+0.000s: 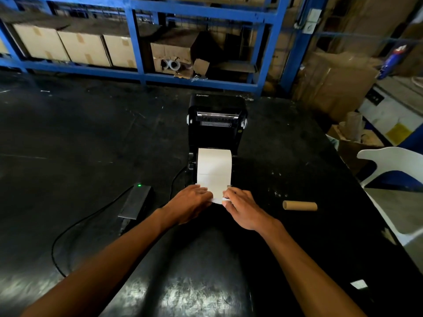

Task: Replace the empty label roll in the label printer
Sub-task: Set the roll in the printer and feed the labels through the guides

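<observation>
A black label printer (216, 124) stands open on the dark table, its lid tilted back. A white label roll (214, 167) sits in its bay, with a strip of labels drawn toward me over the front. My left hand (190, 203) pinches the strip's left edge and my right hand (242, 208) pinches its right edge, both at the printer's front. The empty brown cardboard core (299, 205) lies on its side on the table, to the right of my right hand.
A black power adapter (136, 201) with a green light and its cable (68, 232) lie to the left of the printer. A white plastic chair (393, 175) stands at the table's right edge. Blue shelving (142, 42) with cardboard boxes runs behind.
</observation>
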